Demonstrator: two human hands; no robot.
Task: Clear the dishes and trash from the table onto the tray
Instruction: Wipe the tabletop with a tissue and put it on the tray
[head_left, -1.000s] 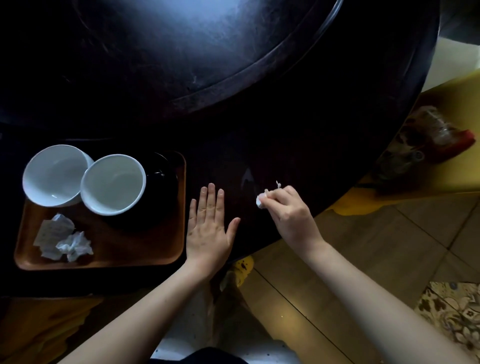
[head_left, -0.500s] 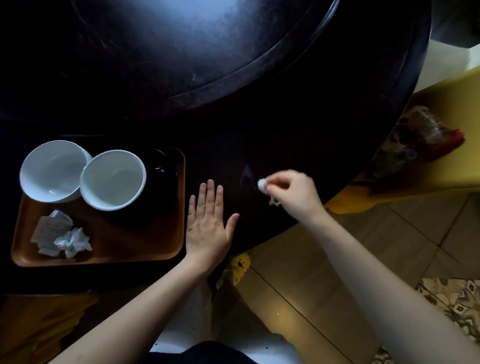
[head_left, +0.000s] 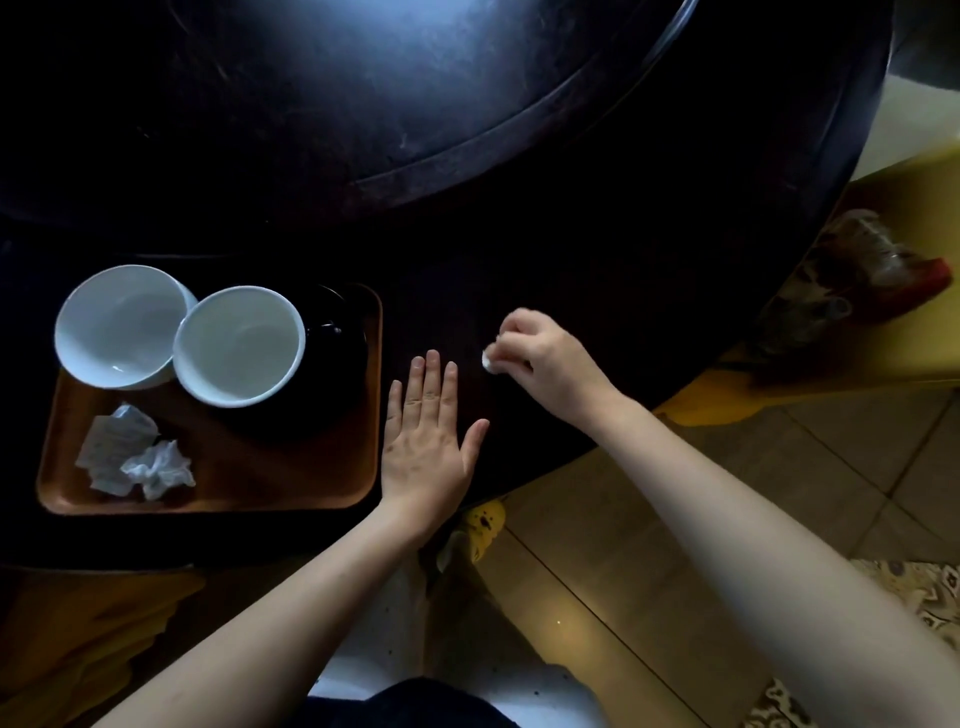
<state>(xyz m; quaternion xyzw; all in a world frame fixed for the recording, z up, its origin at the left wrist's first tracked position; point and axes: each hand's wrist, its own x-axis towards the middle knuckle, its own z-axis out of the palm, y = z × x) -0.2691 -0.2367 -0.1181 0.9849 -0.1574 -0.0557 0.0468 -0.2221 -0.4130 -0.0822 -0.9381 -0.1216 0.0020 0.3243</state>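
Note:
A brown tray (head_left: 291, 480) lies at the left on the dark round table (head_left: 597, 234). On it stand two white bowls (head_left: 122, 327) (head_left: 239, 345), a dark dish (head_left: 332, 374) partly under the right bowl, and crumpled paper napkins (head_left: 132, 457). My left hand (head_left: 428, 441) rests flat on the table just right of the tray, fingers apart. My right hand (head_left: 545, 358) hovers over the table further right, fingers pinched on a small white paper wad (head_left: 488, 361).
A raised round centre plate (head_left: 363, 78) fills the table's far side. A yellow chair (head_left: 909, 338) with a plastic-wrapped red item (head_left: 852, 280) stands at the right. Tiled floor (head_left: 649, 597) and a patterned rug (head_left: 914, 597) lie below the table's edge.
My right hand has moved a little away from me and turned, keeping the small paper wad pinched. My left hand has stayed flat beside the tray.

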